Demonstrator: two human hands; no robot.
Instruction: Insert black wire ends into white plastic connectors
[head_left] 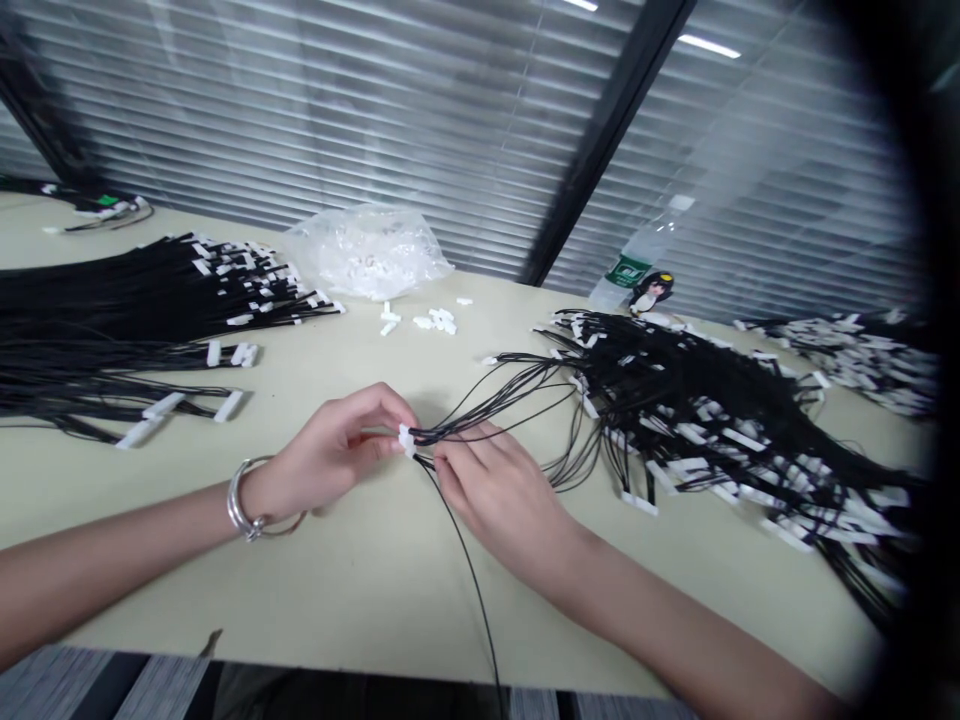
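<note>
Your left hand [330, 455] pinches white clip [406, 440]; right hand [499, 490] grips wires [480, 425] entering it, mid-surface [375, 580]. Finished bundle [112, 310] far left; tangled pile [712, 410] right looks left to do.

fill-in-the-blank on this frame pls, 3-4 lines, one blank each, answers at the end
1. The left hand pinches a small ____ plastic connector at its fingertips.
2. The right hand grips thin ____ wires just beside that connector.
3. The metal bracelet sits on the ____ wrist.
4. Loose white connectors lie in front of a clear plastic ____ near the blinds.

Answers: white; black; left; bag
</note>
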